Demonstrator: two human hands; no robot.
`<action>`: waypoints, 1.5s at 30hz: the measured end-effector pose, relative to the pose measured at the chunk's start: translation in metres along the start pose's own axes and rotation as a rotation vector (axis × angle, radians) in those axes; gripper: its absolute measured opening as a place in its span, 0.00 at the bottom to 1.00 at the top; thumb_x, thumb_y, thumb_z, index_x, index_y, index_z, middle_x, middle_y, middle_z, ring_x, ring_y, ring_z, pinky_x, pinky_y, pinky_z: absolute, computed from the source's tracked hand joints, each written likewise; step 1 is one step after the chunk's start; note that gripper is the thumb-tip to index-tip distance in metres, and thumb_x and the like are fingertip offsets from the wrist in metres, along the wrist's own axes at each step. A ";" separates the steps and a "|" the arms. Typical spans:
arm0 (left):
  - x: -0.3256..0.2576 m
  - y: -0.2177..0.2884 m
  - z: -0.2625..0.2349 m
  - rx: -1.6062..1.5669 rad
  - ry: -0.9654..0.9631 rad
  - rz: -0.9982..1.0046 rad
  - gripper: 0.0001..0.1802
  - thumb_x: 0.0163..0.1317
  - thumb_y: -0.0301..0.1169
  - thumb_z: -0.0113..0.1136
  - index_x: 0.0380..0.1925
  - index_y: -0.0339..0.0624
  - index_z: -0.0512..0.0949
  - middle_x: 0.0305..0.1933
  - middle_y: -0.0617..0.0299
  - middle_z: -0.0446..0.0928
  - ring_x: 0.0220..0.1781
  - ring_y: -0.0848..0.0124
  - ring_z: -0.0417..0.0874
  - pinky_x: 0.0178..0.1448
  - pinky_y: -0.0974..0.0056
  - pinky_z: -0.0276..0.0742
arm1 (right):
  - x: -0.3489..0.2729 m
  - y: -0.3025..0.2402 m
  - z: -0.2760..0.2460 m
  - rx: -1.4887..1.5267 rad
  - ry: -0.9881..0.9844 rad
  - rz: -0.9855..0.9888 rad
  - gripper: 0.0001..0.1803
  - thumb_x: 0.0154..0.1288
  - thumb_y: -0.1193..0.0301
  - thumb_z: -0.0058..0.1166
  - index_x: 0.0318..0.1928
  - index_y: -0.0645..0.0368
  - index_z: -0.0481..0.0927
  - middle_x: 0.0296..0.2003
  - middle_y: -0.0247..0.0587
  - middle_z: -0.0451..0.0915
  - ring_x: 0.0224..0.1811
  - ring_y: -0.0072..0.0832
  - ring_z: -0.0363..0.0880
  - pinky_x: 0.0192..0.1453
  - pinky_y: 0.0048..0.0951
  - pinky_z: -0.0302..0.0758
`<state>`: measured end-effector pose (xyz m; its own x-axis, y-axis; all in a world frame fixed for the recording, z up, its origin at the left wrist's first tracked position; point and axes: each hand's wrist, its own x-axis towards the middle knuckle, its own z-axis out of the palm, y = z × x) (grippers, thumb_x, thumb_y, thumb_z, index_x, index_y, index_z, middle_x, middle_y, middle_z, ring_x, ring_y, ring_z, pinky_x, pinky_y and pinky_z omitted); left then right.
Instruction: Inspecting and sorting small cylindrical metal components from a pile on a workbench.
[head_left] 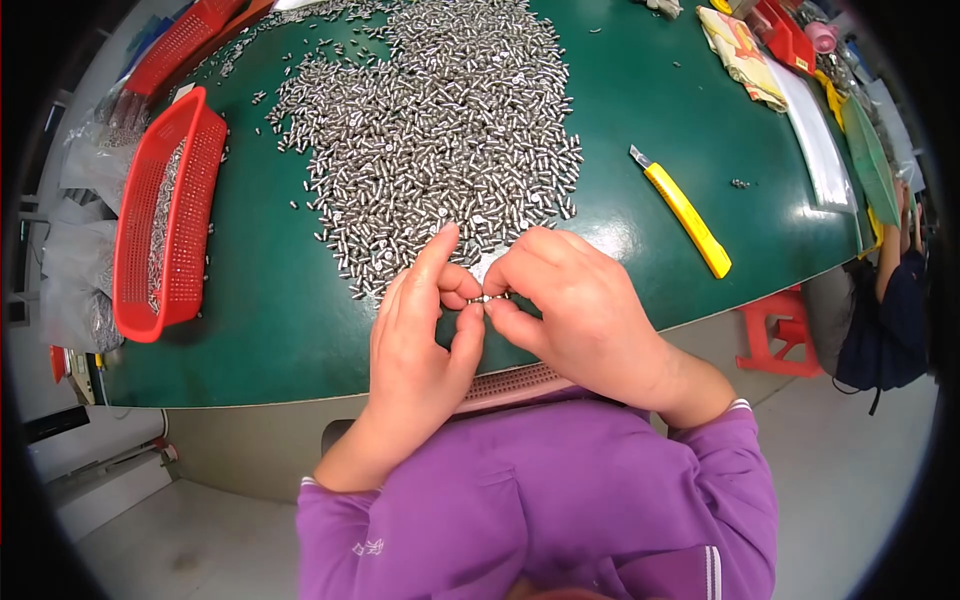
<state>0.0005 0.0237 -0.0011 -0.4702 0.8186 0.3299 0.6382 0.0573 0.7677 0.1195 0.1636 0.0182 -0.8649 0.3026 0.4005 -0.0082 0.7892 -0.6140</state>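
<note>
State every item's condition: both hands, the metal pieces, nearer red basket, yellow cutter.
Left hand: pinching small metal, mostly hidden
Right hand: pinching at the same spot
Loose metal pieces: heaped across green table
Nearer red basket: upright, metal pieces inside
Yellow cutter: lying flat, blade exposed

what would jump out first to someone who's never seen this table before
Probably the big spread of small silvery metal pieces across the middle of the green table. Next, the yellow cutter lying to their right and the nearer red basket at the left. At the near edge, left hand and right hand pinch a tiny metal part.
</note>
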 end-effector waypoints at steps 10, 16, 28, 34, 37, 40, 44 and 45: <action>0.000 0.001 -0.001 -0.008 -0.006 -0.003 0.40 0.54 0.13 0.63 0.70 0.34 0.65 0.39 0.61 0.79 0.39 0.67 0.78 0.48 0.62 0.76 | -0.003 -0.001 -0.011 0.045 -0.075 0.009 0.11 0.54 0.79 0.63 0.37 0.60 0.77 0.33 0.44 0.73 0.37 0.43 0.76 0.43 0.42 0.75; 0.000 0.004 -0.002 0.004 -0.012 -0.007 0.40 0.54 0.13 0.63 0.70 0.34 0.65 0.39 0.60 0.80 0.39 0.67 0.79 0.48 0.62 0.77 | -0.004 -0.003 -0.013 0.038 -0.087 0.057 0.10 0.55 0.80 0.62 0.38 0.60 0.76 0.34 0.46 0.73 0.39 0.45 0.76 0.43 0.43 0.75; 0.001 0.004 -0.002 0.023 0.011 0.024 0.38 0.54 0.12 0.61 0.69 0.34 0.67 0.38 0.60 0.79 0.39 0.67 0.78 0.47 0.62 0.77 | -0.006 -0.001 -0.013 -0.029 -0.032 -0.016 0.10 0.57 0.78 0.62 0.37 0.60 0.74 0.34 0.45 0.73 0.38 0.45 0.76 0.43 0.43 0.75; 0.002 0.007 -0.002 0.075 0.025 0.042 0.38 0.54 0.12 0.62 0.69 0.34 0.68 0.37 0.61 0.79 0.39 0.66 0.78 0.47 0.62 0.77 | -0.005 0.002 -0.017 -0.020 -0.036 0.012 0.11 0.58 0.78 0.62 0.37 0.60 0.73 0.32 0.46 0.73 0.37 0.47 0.76 0.42 0.44 0.74; -0.001 0.007 -0.002 0.106 0.032 0.047 0.38 0.55 0.12 0.61 0.69 0.34 0.67 0.37 0.60 0.78 0.39 0.66 0.78 0.46 0.63 0.77 | -0.004 0.003 -0.016 0.033 -0.085 0.001 0.11 0.58 0.77 0.63 0.38 0.60 0.73 0.32 0.46 0.74 0.37 0.48 0.76 0.42 0.45 0.74; -0.003 0.003 0.000 0.115 0.058 0.052 0.37 0.56 0.12 0.61 0.69 0.34 0.67 0.37 0.60 0.78 0.39 0.67 0.78 0.45 0.64 0.77 | -0.004 0.004 -0.014 0.064 -0.117 0.042 0.11 0.58 0.77 0.63 0.38 0.60 0.73 0.32 0.46 0.74 0.37 0.48 0.76 0.41 0.46 0.74; -0.008 0.000 0.003 -0.109 0.183 -0.030 0.33 0.60 0.14 0.60 0.68 0.33 0.67 0.37 0.61 0.77 0.39 0.71 0.78 0.44 0.66 0.76 | -0.002 0.003 -0.013 0.094 -0.121 0.049 0.12 0.57 0.77 0.64 0.39 0.60 0.73 0.32 0.47 0.75 0.37 0.49 0.76 0.41 0.47 0.74; -0.009 -0.002 0.001 -0.200 0.191 -0.026 0.31 0.62 0.14 0.59 0.67 0.33 0.68 0.40 0.60 0.77 0.39 0.73 0.78 0.44 0.68 0.78 | -0.002 0.003 -0.013 0.102 -0.119 0.038 0.12 0.57 0.77 0.64 0.39 0.60 0.74 0.33 0.47 0.75 0.37 0.49 0.76 0.41 0.47 0.74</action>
<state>0.0042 0.0171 -0.0063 -0.6035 0.6944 0.3918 0.5006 -0.0526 0.8641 0.1279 0.1724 0.0249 -0.9188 0.2611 0.2961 -0.0201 0.7181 -0.6957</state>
